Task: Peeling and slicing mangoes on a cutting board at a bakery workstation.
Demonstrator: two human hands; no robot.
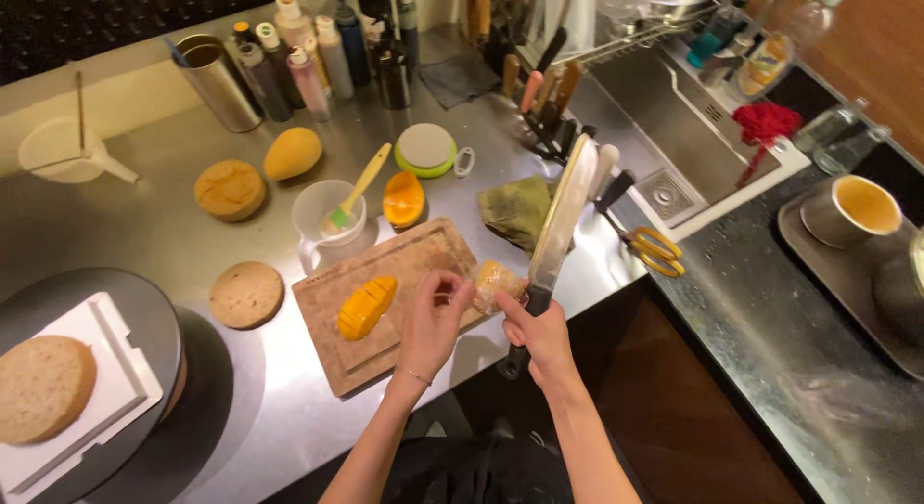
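The right hand (541, 333) is clenched around the handle of a big knife (563, 213) pointing up, while the left hand (433, 321) pinches a mango piece (499, 283) between both hands, just right of the scored mango half (367, 307) on the cutting board (423, 258).

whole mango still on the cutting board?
No. The whole mango lies on the steel counter beside a round cake layer; the cutting board holds only a scored mango half.

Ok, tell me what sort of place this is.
Most likely a kitchen set up for cake making: a steel counter with a built-in sink, round sponge layers, one on a turntable, and a scored mango half on a wooden cutting board.
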